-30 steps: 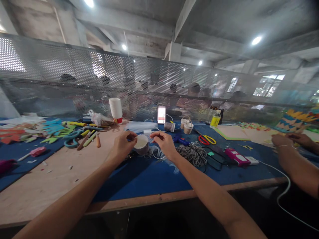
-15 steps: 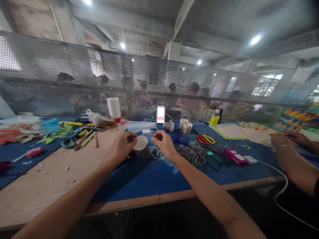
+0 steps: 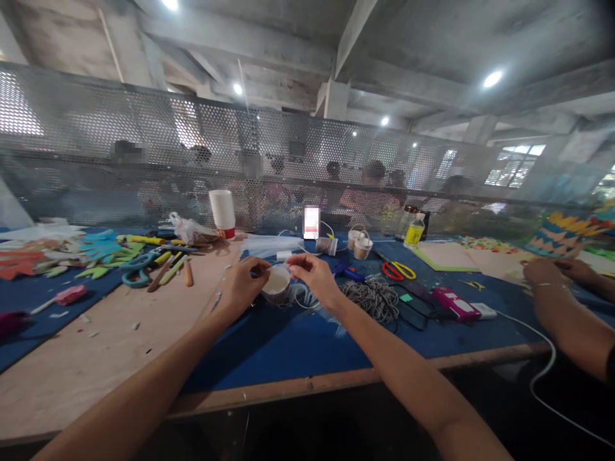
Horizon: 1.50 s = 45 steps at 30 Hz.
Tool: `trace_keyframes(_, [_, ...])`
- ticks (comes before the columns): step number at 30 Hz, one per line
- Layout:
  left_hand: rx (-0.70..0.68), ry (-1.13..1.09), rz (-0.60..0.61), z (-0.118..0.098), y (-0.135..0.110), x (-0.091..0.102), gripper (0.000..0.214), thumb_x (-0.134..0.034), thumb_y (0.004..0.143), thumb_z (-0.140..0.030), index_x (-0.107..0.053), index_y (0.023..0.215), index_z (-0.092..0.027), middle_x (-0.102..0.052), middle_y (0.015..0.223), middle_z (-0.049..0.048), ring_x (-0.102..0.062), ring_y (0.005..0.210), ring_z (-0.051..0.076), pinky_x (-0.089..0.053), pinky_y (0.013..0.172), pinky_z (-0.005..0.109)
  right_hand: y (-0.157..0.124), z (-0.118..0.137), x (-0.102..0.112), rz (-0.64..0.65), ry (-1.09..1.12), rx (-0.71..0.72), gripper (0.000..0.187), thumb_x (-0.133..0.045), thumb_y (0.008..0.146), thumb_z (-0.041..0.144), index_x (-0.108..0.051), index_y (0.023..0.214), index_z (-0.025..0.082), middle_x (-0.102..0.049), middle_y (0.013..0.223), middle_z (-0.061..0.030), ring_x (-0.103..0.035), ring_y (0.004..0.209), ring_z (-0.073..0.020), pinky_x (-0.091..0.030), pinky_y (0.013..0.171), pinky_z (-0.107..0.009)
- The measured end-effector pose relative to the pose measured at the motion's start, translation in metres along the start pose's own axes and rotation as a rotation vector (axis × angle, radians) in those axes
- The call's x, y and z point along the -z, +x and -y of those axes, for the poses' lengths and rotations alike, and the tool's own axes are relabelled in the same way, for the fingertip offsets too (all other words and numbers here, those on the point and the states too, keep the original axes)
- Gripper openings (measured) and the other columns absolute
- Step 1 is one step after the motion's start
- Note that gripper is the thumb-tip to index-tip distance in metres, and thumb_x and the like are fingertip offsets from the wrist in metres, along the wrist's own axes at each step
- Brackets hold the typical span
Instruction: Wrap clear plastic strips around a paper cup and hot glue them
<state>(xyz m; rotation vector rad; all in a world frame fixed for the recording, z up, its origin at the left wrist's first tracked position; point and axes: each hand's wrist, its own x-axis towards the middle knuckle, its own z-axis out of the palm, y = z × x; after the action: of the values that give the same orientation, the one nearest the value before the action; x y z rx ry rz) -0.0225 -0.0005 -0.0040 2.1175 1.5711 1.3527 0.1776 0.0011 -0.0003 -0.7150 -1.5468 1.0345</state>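
Observation:
A small pale cup [image 3: 277, 286] stands on the blue mat, between my two hands. At its left rim is my left hand [image 3: 246, 282], thumb and fingers curled into a pinch; whether it touches the cup is unclear. Above the right side of the rim, my right hand [image 3: 312, 276] also pinches, its fingertips facing the left ones across a narrow gap. Anything held in either pinch is too small to make out. A thin white cord [image 3: 305, 296] loops below my right hand. Beside my right wrist lies a heap of grey cord [image 3: 372, 299].
Scissors [image 3: 402, 271], a blue glue gun [image 3: 350, 273], two small baskets [image 3: 361, 246] and a cord spool [image 3: 327, 246] lie ahead. Stacked paper cups [image 3: 222, 212] and hand tools [image 3: 168, 266] are at left. Another person's hands [image 3: 545, 275] work at the right, near a magenta box [image 3: 455, 303].
My hands have come closer together over the cup, narrowing the gap between their fingertips. The whole view has shifted slightly.

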Motion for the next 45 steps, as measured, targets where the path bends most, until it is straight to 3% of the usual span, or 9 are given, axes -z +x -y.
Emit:
trace_keyframes(7, [0.000,-0.039,0.005,-0.003,-0.003,0.001,0.023,-0.057,0.075,-0.026,-0.071,0.093,-0.020,-0.070,0.083,0.0030,-0.065,0.077,0.020,-0.050,0.074,0.031,0.003,0.015,-0.005,0.149,-0.124,0.106,0.026,-0.055,0.090,0.022,-0.073,0.108,0.020,-0.074,0.109,-0.0060,-0.067,0.103,-0.0180,-0.050,0.097,-0.035])
trace_keyframes(16, [-0.044,-0.166,0.051,-0.012,-0.008,0.006,0.061,-0.059,0.076,-0.025,-0.051,0.136,-0.020,-0.063,0.087,0.0001,-0.061,0.073,0.017,-0.049,0.070,0.028,0.024,0.018,-0.020,0.291,-0.465,0.317,0.041,-0.043,0.085,0.002,-0.070,0.107,0.022,-0.071,0.112,-0.0035,-0.064,0.111,-0.0176,-0.045,0.106,-0.038])
trace_keyframes(25, [-0.048,-0.119,0.068,-0.009,-0.008,0.005,0.026,-0.058,0.082,-0.031,-0.062,0.105,-0.019,-0.061,0.075,-0.0019,-0.057,0.066,0.016,-0.044,0.065,0.027,0.029,0.019,-0.026,0.192,-0.317,0.261,0.023,-0.044,0.088,0.009,-0.060,0.098,0.021,-0.069,0.099,-0.0024,-0.068,0.095,-0.0150,-0.051,0.092,-0.031])
trace_keyframes(30, [-0.001,-0.129,0.046,-0.001,-0.005,0.000,0.027,-0.060,0.081,-0.031,-0.064,0.107,-0.022,-0.064,0.078,-0.0014,-0.063,0.070,0.017,-0.048,0.069,0.028,0.031,0.020,0.022,0.000,-0.448,0.275,0.012,-0.052,0.090,0.022,-0.062,0.098,0.020,-0.069,0.096,-0.0037,-0.066,0.091,-0.0162,-0.051,0.089,-0.031])
trace_keyframes(33, [0.014,-0.097,0.014,0.000,-0.003,-0.001,0.027,-0.062,0.080,-0.032,-0.064,0.106,-0.023,-0.067,0.079,-0.0013,-0.066,0.072,0.018,-0.049,0.072,0.029,0.026,0.016,0.071,-0.096,-0.875,0.187,0.015,-0.053,0.092,0.023,-0.064,0.101,0.019,-0.068,0.107,-0.0078,-0.064,0.094,-0.0175,-0.049,0.089,-0.031])
trace_keyframes(35, [0.021,-0.080,0.007,-0.001,-0.003,-0.001,0.027,-0.063,0.080,-0.033,-0.064,0.105,-0.023,-0.067,0.078,-0.0013,-0.066,0.073,0.018,-0.050,0.073,0.029,0.019,0.011,0.100,-0.138,-1.223,0.005,0.019,-0.051,0.095,0.024,-0.063,0.109,0.019,-0.065,0.116,-0.0106,-0.063,0.100,-0.0189,-0.046,0.091,-0.032])
trace_keyframes(36, [0.027,-0.074,0.008,-0.001,-0.003,-0.001,0.028,-0.063,0.079,-0.034,-0.064,0.105,-0.023,-0.068,0.078,-0.0013,-0.067,0.073,0.019,-0.050,0.074,0.030,0.015,0.009,0.112,-0.123,-1.368,-0.121,0.022,-0.051,0.096,0.027,-0.061,0.114,0.019,-0.063,0.121,-0.0119,-0.063,0.105,-0.0201,-0.046,0.092,-0.032])
trace_keyframes(39, [0.059,-0.066,0.012,-0.001,-0.002,0.000,0.029,-0.065,0.078,-0.037,-0.064,0.104,-0.023,-0.070,0.080,-0.0008,-0.068,0.074,0.019,-0.051,0.075,0.030,0.004,-0.002,0.138,-0.080,-1.450,-0.273,0.029,-0.060,0.093,0.035,-0.062,0.116,0.016,-0.064,0.122,-0.0162,-0.062,0.111,-0.0265,-0.046,0.091,-0.035])
trace_keyframes(45, [0.068,-0.032,-0.009,0.001,0.000,0.000,0.030,-0.065,0.077,-0.040,-0.063,0.101,-0.022,-0.071,0.083,0.0011,-0.069,0.079,0.022,-0.051,0.077,0.032,-0.002,-0.019,0.151,0.061,-1.481,-0.406,0.031,-0.066,0.089,0.037,-0.062,0.112,0.016,-0.068,0.117,-0.0150,-0.064,0.111,-0.0283,-0.046,0.090,-0.034])
